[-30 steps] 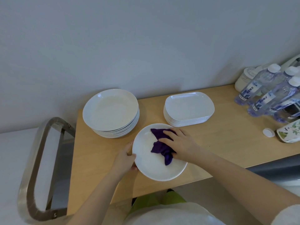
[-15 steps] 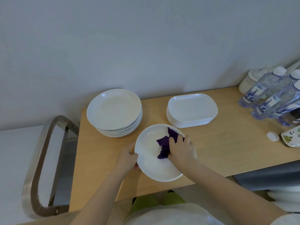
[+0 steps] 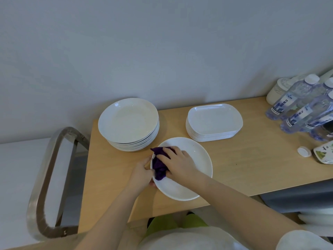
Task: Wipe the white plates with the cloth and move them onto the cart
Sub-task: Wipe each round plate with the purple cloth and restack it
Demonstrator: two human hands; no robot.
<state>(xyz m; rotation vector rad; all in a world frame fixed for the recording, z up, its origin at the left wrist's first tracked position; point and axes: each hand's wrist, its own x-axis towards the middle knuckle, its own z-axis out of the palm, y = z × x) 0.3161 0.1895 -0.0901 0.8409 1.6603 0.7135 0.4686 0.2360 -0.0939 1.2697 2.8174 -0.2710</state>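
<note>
A single round white plate (image 3: 194, 166) lies near the front edge of the wooden table (image 3: 243, 168). My right hand (image 3: 177, 164) presses a crumpled purple cloth (image 3: 159, 168) onto the plate's left part, fingers curled over it. My left hand (image 3: 142, 175) grips the plate's left rim. Behind stand a stack of round white plates (image 3: 128, 121) and a stack of rounded rectangular white plates (image 3: 214, 120). The cart's steel handle (image 3: 45, 177) shows at the left; its shelf is mostly out of sight.
Several water bottles (image 3: 297, 107) and a white jar (image 3: 277, 90) crowd the table's right end. A loose white cap (image 3: 304, 152) and a printed packet (image 3: 324, 152) lie near them. A grey wall runs close behind the table.
My right hand has dragged the cloth from the plate's centre and upper right across to its left rim. The left hand has kept its hold on the rim.
</note>
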